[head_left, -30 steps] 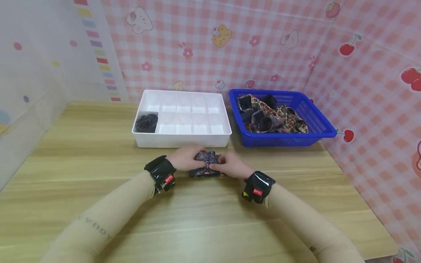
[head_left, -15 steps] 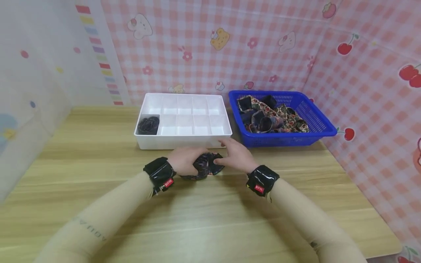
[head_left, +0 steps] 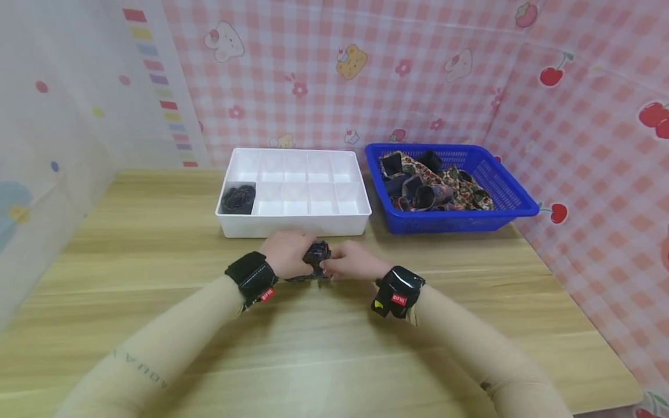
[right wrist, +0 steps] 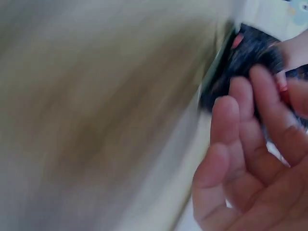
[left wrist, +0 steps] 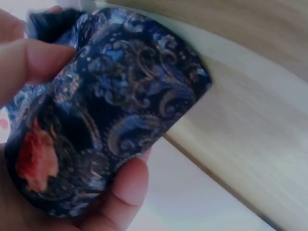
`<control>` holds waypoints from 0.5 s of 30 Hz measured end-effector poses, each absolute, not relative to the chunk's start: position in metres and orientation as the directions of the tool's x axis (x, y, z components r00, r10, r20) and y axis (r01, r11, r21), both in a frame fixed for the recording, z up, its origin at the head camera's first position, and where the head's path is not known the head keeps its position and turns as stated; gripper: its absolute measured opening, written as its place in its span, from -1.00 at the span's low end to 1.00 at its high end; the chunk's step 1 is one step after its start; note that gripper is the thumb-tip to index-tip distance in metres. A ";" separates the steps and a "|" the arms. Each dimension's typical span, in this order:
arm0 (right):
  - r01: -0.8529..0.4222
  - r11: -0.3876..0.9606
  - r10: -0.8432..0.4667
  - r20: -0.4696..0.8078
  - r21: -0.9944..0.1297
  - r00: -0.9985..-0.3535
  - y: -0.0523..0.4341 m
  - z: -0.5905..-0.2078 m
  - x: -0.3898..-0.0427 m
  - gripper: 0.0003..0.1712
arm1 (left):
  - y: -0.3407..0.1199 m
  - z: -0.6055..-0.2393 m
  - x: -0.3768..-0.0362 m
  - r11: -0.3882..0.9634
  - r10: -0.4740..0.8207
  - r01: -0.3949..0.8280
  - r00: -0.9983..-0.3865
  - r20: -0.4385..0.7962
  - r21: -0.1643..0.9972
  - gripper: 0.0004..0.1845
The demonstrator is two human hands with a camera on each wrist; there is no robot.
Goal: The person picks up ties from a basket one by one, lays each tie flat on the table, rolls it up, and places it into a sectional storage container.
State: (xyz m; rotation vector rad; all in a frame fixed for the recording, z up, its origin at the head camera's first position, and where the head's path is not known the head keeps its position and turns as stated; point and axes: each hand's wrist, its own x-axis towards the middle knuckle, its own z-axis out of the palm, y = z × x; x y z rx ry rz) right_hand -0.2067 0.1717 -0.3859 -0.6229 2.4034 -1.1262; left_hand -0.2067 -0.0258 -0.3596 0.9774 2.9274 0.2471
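A strip of dark navy cloth [left wrist: 130, 72] with swirls and an orange-red flower is bunched over the table, just in front of the white box. My left hand [head_left: 286, 254] grips it from the left, with fingers wrapped under it in the left wrist view. From the right, my right hand [head_left: 358, 260] pinches the cloth's near end between thumb and fingers. In the right wrist view its other fingers are bent loosely beside the dark cloth [right wrist: 245, 53]. The hands hide much of the cloth in the head view.
The white divided box [head_left: 295, 225] stands behind the hands. A black coiled bundle [head_left: 238, 200] fills its front left compartment. To its right, a blue basket [head_left: 449, 222] holds several patterned cloth pieces [head_left: 418, 180]. Printed curtains hang behind the wooden table [head_left: 130, 232].
The cloth has gone from a flat, folded shape to a compact bunch in the left hand. My right hand opened away from it half a second ago and has come back to pinch it.
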 end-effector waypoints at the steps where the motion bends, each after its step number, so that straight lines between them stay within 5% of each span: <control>1: -0.144 0.524 -0.547 -0.202 -0.840 -0.812 0.170 -0.387 -0.207 -0.74 | -0.027 -0.361 -0.205 0.784 0.604 0.599 -0.797 0.023 0.163 -0.54; 8: 0.203 0.245 -0.532 -0.306 -0.948 -0.789 0.167 -0.393 -0.204 -0.65 | -0.034 -0.379 -0.193 0.743 0.633 0.646 -0.763 0.133 0.173 -0.31; 11: 0.255 0.169 -0.521 -0.306 -0.952 -0.797 0.166 -0.394 -0.204 -0.65 | -0.036 -0.385 -0.189 0.753 0.611 0.638 -0.768 0.191 0.160 -0.32; 15: 0.168 0.101 -0.486 -0.196 -0.981 -0.851 0.166 -0.392 -0.204 -0.64 | -0.038 -0.386 -0.189 0.774 0.580 0.612 -0.789 0.203 0.165 -0.43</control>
